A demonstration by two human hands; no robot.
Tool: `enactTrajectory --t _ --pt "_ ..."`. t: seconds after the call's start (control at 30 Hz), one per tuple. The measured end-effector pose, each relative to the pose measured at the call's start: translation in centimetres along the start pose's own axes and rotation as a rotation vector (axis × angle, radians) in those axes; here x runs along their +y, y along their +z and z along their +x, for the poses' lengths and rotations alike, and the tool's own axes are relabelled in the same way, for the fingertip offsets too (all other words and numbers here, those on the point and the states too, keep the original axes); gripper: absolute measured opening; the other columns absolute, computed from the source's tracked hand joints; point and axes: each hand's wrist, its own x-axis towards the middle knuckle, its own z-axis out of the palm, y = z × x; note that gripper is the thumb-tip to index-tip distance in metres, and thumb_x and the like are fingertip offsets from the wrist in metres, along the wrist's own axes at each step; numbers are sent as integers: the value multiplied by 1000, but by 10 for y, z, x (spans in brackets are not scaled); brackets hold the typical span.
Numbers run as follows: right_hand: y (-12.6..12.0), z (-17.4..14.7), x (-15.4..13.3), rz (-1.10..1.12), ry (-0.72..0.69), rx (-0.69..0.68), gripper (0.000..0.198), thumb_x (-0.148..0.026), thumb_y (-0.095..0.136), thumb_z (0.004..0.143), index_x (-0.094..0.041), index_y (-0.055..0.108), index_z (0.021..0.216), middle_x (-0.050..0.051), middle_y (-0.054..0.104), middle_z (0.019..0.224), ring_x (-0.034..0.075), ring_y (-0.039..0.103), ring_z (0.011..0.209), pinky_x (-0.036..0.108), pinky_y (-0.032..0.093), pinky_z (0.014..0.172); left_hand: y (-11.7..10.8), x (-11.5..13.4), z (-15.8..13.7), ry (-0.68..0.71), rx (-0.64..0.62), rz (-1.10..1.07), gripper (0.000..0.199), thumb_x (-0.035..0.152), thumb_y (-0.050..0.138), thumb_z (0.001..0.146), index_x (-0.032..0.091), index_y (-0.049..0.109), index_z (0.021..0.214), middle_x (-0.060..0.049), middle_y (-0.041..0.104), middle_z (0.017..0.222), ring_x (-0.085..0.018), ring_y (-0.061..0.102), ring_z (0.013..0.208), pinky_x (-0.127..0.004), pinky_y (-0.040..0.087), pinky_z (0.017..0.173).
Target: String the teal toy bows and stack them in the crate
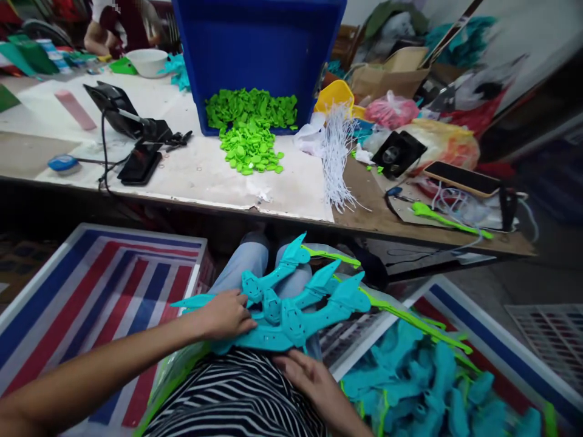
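A group of turquoise plastic pieces (291,321) lies across my lap. They are long, angular arms with pointed tips, like toy bow parts, and bright green strips (410,315) run from them to the right. My left hand (228,317) is closed over the left part of the pieces, fingers curled down onto them. Just below their lower edge is my right hand (310,376), its fingers stretched out and lying against the edge near my striped shirt. How far its fingertips reach under the pieces is hidden.
A striped crate (203,252) stands at left; another (439,285) at right holds turquoise pieces. On the table (291,200), a tipped blue bin (255,48) spills green pieces (250,133) beside white strings (339,158), a phone (462,178) and a small fan (401,153). A person (122,27) sits behind.
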Motion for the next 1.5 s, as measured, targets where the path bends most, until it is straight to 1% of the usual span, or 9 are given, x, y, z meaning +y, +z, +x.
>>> enactTrajectory --t 0.13,0.2,0.27,0.43,0.63,0.97,1.17,1.3,1.5 --pt "-37 10 -54 -785 -312 115 26 -40 53 86 -28 74 96 5 71 83 25 65 81 42 53 81 16 3 -10 -5 8 52 47 57 58 79 16 69 100 -14 61 110 -32 55 107 -45 44 88" --pt "-48 49 -84 -1151 -565 274 32 -31 49 87 -27 68 112 10 68 107 30 58 105 50 43 97 20 7 -10 -13 -3 65 56 59 65 72 15 65 107 -16 60 116 -34 53 110 -48 44 91" --pt "-52 97 -104 -1526 -675 125 45 -20 58 79 -23 61 124 13 57 128 34 42 126 58 26 109 20 11 -10 -19 -19 76 56 57 68 71 14 64 107 -16 60 117 -34 53 110 -49 43 92" --pt "-48 173 -115 -1969 -702 -161 47 -14 57 78 -21 60 124 11 66 96 27 53 102 55 22 108 6 17 -10 -47 -107 114 57 57 66 72 13 65 108 -18 63 108 -34 54 108 -45 44 90" --pt "-50 175 -117 -1953 -567 228 54 -27 61 83 -26 49 136 14 63 103 29 50 101 53 28 99 0 -6 -8 -39 -113 181 47 46 67 75 13 62 108 -15 63 107 -31 58 101 -44 45 89" --pt "-55 196 -112 -1972 -625 332 39 -18 46 90 -25 56 127 10 62 98 25 52 98 64 16 108 39 -38 -22 83 -73 85 27 34 54 87 19 60 110 -11 62 108 -26 59 100 -40 49 87" --pt "-63 184 -103 -1931 -958 321 62 -31 65 82 -21 43 139 16 54 126 34 40 125 67 18 107 22 -47 -15 158 -110 26 62 48 66 77 29 48 134 -10 60 109 -26 59 97 -40 49 84" --pt "-57 168 -85 -1769 -1164 314 43 -30 61 84 -15 56 125 17 52 131 33 40 127 59 28 105 -16 -47 26 9 208 -17 48 40 55 86 21 50 130 -14 51 131 -28 48 120 -42 41 100" --pt "-43 132 -40 -1602 -778 172 33 -44 49 92 -17 65 102 7 65 76 21 58 74 35 45 70 -24 -55 100 -304 226 201 63 19 61 80 12 38 138 -22 41 140 -32 48 122 -45 41 98"
